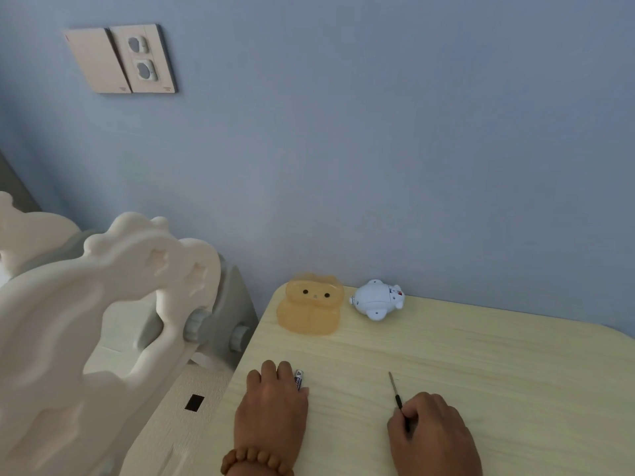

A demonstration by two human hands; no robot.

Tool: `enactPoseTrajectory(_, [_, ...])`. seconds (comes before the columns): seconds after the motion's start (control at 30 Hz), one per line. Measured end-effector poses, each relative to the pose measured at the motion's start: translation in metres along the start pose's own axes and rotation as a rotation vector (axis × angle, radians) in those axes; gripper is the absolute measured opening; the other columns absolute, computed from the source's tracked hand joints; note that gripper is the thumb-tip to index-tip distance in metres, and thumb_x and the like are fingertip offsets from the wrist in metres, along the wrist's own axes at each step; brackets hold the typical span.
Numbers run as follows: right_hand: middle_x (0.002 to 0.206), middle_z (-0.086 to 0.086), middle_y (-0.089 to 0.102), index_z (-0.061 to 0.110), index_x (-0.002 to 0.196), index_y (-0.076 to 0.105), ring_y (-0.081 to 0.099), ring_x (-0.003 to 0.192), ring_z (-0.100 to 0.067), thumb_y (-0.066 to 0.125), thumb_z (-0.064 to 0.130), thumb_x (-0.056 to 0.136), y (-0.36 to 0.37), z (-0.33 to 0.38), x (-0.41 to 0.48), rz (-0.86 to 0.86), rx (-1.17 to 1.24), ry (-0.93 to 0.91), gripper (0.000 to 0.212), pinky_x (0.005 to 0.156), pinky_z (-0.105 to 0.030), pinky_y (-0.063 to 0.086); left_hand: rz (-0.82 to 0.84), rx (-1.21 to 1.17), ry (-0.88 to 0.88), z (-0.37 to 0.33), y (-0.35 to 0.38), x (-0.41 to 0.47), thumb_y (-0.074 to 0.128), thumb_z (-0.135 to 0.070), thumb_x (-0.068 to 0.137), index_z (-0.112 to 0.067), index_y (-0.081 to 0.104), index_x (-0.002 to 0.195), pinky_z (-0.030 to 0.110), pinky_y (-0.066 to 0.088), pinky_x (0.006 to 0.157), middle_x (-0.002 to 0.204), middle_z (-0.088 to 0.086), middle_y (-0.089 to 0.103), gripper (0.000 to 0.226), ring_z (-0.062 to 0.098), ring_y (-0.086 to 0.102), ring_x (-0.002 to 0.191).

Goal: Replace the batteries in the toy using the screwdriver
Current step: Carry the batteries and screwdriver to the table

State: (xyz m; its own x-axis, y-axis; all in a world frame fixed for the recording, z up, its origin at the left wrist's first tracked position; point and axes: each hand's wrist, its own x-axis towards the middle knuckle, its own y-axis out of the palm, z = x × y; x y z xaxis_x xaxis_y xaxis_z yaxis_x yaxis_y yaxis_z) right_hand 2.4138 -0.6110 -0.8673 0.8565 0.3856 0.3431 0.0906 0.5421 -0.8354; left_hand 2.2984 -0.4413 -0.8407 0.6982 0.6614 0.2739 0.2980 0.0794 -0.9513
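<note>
Pale wood-grain surface [481, 365] with rounded corners, set against a plain blue wall [378, 149] bearing a beige switch and socket plate [120, 60]. At the far edge, near the wall, a small white-and-blue plastic toy [376, 298] lies just beside a translucent orange animal-shaped toy [311, 305]. Of the hands, the left hand [271, 403] rests on the surface pinching a small cylindrical battery [299, 378]; the right hand [433, 431] grips a slim black-handled screwdriver [395, 389], tip pointing away. A cream moulded plastic frame [103, 304] stands left.
</note>
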Motion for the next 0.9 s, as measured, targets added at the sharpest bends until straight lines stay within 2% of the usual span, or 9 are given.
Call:
enactPoseTrajectory(0.13, [0.053,-0.002,0.05,0.015,0.053,0.051,0.052,0.044,-0.03,0.074,0.02,0.057,0.001,-0.001,-0.001,-0.032,0.018,-0.018,0.024,0.043,-0.034,0.037,0.089,-0.053,-0.035,-0.001,-0.004,-0.002,0.093,-0.036,0.05,-0.014,0.058,0.073,0.03,0.045,0.04,0.069,0.003,0.054,0.048,0.021,0.053,0.06])
enactPoseTrajectory(0.2, [0.053,-0.001,0.049,0.015,0.054,0.051,0.051,0.043,-0.03,0.061,0.027,0.064,0.001,-0.001,-0.002,-0.07,0.023,-0.038,0.019,0.046,-0.031,0.033,0.092,-0.075,-0.097,-0.001,-0.016,0.001,0.081,-0.052,0.068,-0.018,0.054,0.099,0.03,0.049,0.059,0.091,0.0,0.056,0.054,0.02,0.055,0.081])
enactPoseTrajectory(0.3, [0.052,0.0,0.049,0.015,0.054,0.051,0.047,0.042,-0.027,0.082,0.018,0.054,0.0,-0.001,0.0,-0.057,0.005,-0.033,0.031,0.046,-0.03,0.033,0.283,-0.186,-0.103,0.011,-0.029,0.01,0.065,-0.069,0.074,-0.022,0.02,0.145,0.028,0.044,0.096,0.134,-0.002,0.04,0.096,0.018,0.045,0.121])
enactPoseTrajectory(0.37, [0.053,0.001,0.049,0.016,0.054,0.051,0.036,0.044,-0.02,0.092,0.012,0.044,0.001,-0.001,0.0,-0.031,0.003,-0.029,0.042,0.047,-0.029,0.031,0.45,-0.226,0.001,0.027,-0.042,0.019,0.076,-0.066,0.063,-0.029,0.004,0.154,0.031,0.039,0.108,0.152,-0.009,0.022,0.122,0.017,0.031,0.137])
enactPoseTrajectory(0.43, [0.053,0.002,0.049,0.017,0.055,0.051,0.032,0.046,-0.017,0.093,0.011,0.043,0.001,-0.002,0.0,-0.022,0.005,-0.035,0.044,0.047,-0.029,0.03,0.57,-0.194,0.191,0.041,-0.052,0.024,0.083,-0.058,0.06,-0.038,0.0,0.153,0.029,0.029,0.115,0.157,-0.02,0.003,0.127,0.015,0.012,0.145])
enactPoseTrajectory(0.5, [0.053,0.002,0.049,0.017,0.055,0.051,0.041,0.042,-0.022,0.093,0.012,0.043,0.002,-0.002,0.001,-0.009,0.004,-0.037,0.044,0.047,-0.029,0.03,0.612,-0.178,0.367,0.049,-0.052,0.03,0.084,-0.053,0.063,-0.044,0.002,0.152,0.024,0.02,0.117,0.158,-0.026,-0.006,0.122,0.008,0.001,0.146])
enactPoseTrajectory(0.57, [0.053,0.002,0.049,0.017,0.055,0.051,0.049,0.042,-0.025,0.093,0.012,0.042,0.003,-0.002,0.001,0.0,0.003,-0.035,0.045,0.048,-0.028,0.03,0.613,-0.157,0.481,0.049,-0.042,0.037,0.082,-0.05,0.068,-0.048,0.009,0.151,0.025,0.022,0.118,0.159,-0.028,-0.004,0.11,0.004,0.001,0.145])
enactPoseTrajectory(0.77, [0.053,0.001,0.049,0.016,0.055,0.051,0.051,0.044,-0.026,0.092,0.01,0.045,0.005,-0.004,0.001,-0.038,0.013,-0.059,0.042,0.048,-0.03,0.033,0.541,-0.211,0.599,0.053,-0.014,0.049,0.073,-0.043,0.081,-0.039,0.054,0.135,0.021,0.032,0.108,0.148,-0.02,0.033,0.057,-0.003,0.022,0.127])
enactPoseTrajectory(0.9, [0.053,0.001,0.049,0.017,0.055,0.051,0.05,0.044,-0.026,0.084,0.015,0.053,0.006,-0.005,0.002,-0.054,0.023,-0.055,0.033,0.048,-0.03,0.033,0.466,-0.335,0.596,0.063,-0.002,0.051,0.065,-0.057,0.077,-0.037,0.064,0.121,0.018,0.038,0.098,0.131,-0.022,0.046,0.049,-0.008,0.03,0.115])
